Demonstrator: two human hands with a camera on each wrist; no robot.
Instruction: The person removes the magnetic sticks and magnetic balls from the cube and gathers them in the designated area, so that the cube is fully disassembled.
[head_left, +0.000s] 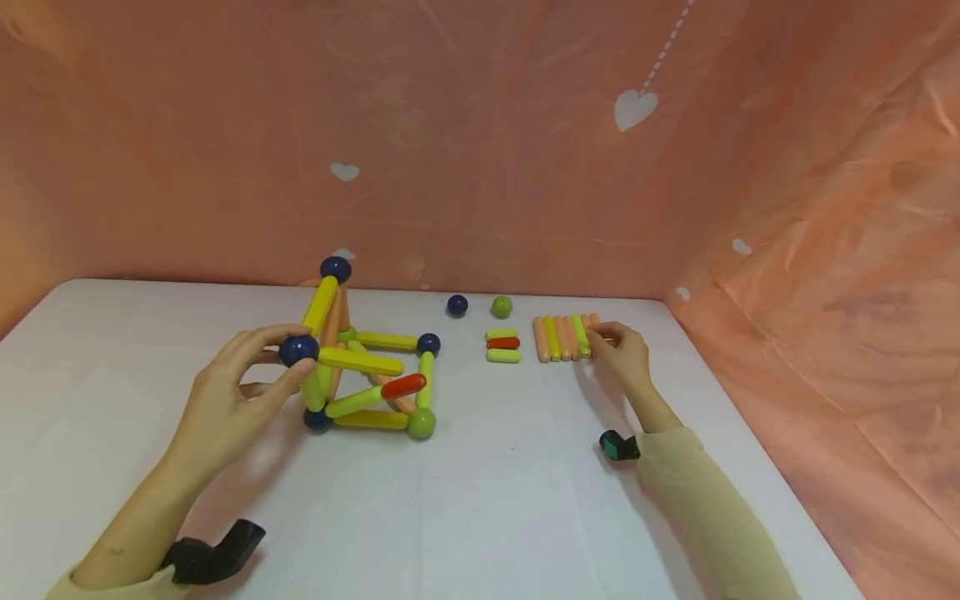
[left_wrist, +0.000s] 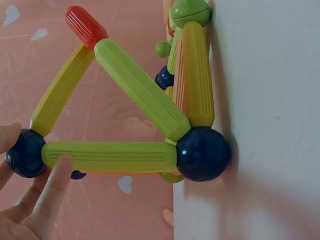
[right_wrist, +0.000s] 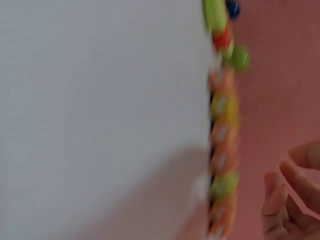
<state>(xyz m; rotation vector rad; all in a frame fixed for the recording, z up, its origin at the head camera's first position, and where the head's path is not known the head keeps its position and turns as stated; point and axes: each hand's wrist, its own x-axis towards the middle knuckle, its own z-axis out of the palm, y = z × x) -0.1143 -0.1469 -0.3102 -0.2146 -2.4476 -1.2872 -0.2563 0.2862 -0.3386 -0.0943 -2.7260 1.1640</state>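
Observation:
My left hand (head_left: 238, 383) grips a dark blue ball (head_left: 298, 351) between thumb and fingers at the near upper corner of a frame of magnetic rods and balls. From that ball a yellow rod (head_left: 362, 361) juts right, and a light green rod (left_wrist: 110, 156) drops to another blue ball (left_wrist: 202, 154) on the table. A second green rod (left_wrist: 140, 87) slants up, with a short red rod (left_wrist: 86, 26) at its tip. My right hand (head_left: 624, 360) is at the right end of a row of orange, yellow and green rods (head_left: 564, 338), its thumb and fingers apart with nothing between them.
Left of that row lie short green and red rods (head_left: 503, 342). Behind them sit a loose blue ball (head_left: 457, 306) and a green ball (head_left: 502, 307) near the white table's (head_left: 480, 500) back edge. An orange cloth (head_left: 480, 150) hangs behind the table.

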